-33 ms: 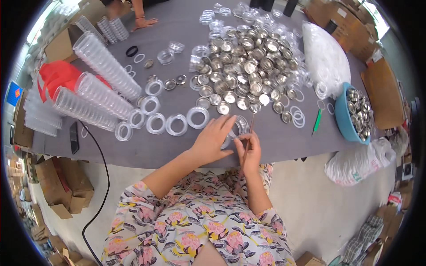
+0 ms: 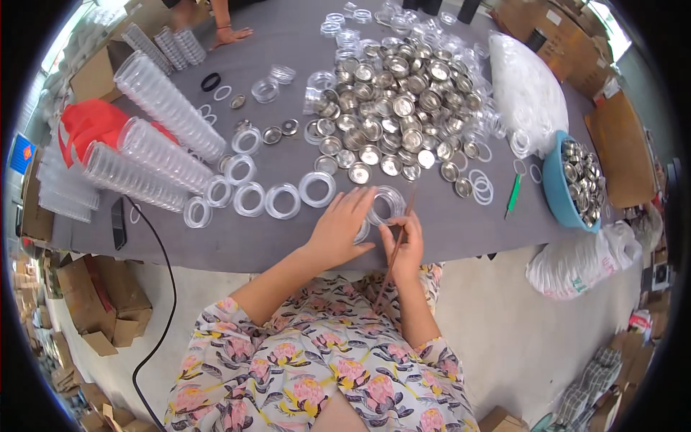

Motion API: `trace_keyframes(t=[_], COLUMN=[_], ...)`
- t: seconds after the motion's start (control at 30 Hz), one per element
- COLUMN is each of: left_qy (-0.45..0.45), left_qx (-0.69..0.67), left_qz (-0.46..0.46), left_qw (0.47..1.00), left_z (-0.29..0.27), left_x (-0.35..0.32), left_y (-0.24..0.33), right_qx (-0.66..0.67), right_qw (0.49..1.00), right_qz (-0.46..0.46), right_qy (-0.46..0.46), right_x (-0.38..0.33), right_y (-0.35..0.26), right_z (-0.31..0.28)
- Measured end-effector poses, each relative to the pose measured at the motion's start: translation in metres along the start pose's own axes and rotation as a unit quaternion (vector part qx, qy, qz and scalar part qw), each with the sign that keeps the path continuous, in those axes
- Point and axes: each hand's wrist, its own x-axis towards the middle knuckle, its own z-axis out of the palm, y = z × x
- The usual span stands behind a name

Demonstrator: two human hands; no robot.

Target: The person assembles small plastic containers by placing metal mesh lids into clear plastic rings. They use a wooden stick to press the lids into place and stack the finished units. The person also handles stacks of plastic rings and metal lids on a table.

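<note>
At the table's near edge, my left hand [image 2: 338, 225] has its fingers stretched out, the fingertips against the left side of a clear round plastic case [image 2: 387, 206]. Its thumb stands apart from the fingers. Part of another clear ring [image 2: 363, 232] peeks out beside that palm. My right hand [image 2: 407, 248] pinches a thin brown stick [image 2: 389, 277] that slants across it, its upper end beside the case. The right thumb and fingertips are at the case's lower right rim. To the left lies a row of similar clear rings [image 2: 283, 201].
A heap of silvery round caps [image 2: 403, 106] covers the table's middle. Leaning stacks of clear cups [image 2: 147, 176] stand left, near a red bag [image 2: 93, 126]. At right are a blue basin [image 2: 556, 183] of caps, a green-handled tool [image 2: 513, 196] and a white bag [image 2: 529, 93]. Another person's hand [image 2: 232, 34] rests far left.
The brown stick now slants more, with its lower end farther down and left. Between my hands, the clear case shows its round opening more fully. The whole view has shifted slightly.
</note>
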Motion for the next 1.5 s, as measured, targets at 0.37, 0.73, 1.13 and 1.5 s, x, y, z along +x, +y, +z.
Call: trace_keyframes(t=[0.37, 0.73, 1.13, 1.5], left_qy=[0.048, -0.162, 0.306, -0.058], left_qx=[0.033, 0.171, 0.083, 0.251], left_qz=[0.021, 0.036, -0.047, 0.057], left_qw=[0.998, 0.971, 0.947, 0.964], left_z=[-0.008, -0.013, -0.051, -0.072], left_x=[-0.001, 0.068, 0.143, 0.090], left_y=[-0.025, -0.044, -0.187, -0.160], right_qx=[-0.176, -0.184, -0.158, -0.176], right_qw=[0.973, 0.971, 0.980, 0.975], right_qz=[-0.138, -0.144, -0.119, -0.132], right_qy=[-0.054, -0.055, 0.015, 0.018], right_x=[-0.010, -0.005, -0.015, -0.015], right_y=[0.029, 0.026, 0.038, 0.037], right_z=[-0.016, -0.015, -0.005, -0.005])
